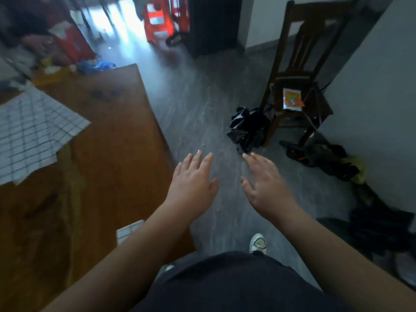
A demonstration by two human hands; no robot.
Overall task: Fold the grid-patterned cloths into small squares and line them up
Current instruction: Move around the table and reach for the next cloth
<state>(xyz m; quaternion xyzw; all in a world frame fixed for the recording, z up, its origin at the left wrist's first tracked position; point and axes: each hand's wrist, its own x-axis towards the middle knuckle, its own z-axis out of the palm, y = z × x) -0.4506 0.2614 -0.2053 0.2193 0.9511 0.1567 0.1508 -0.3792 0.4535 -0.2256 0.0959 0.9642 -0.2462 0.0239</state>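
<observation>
While left hand (193,179) and right hand (265,183) hover over floor (202,109) | fingers spread, empty | grid cloth (33,131) on desk (112,143)

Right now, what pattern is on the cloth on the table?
White with a dark grid of thin lines, on the cloth; head view.

One wide-angle view looks from the person's head, forward and steeply down. It faces mostly the floor (202,113), with the counter (117,154) slanting along the left side and a chair (299,70) at upper right. The left hand (193,179) and right hand (265,179) stretch out close below the lens, mid-frame; the person's dark clothing (225,284) fills the bottom edge.
</observation>
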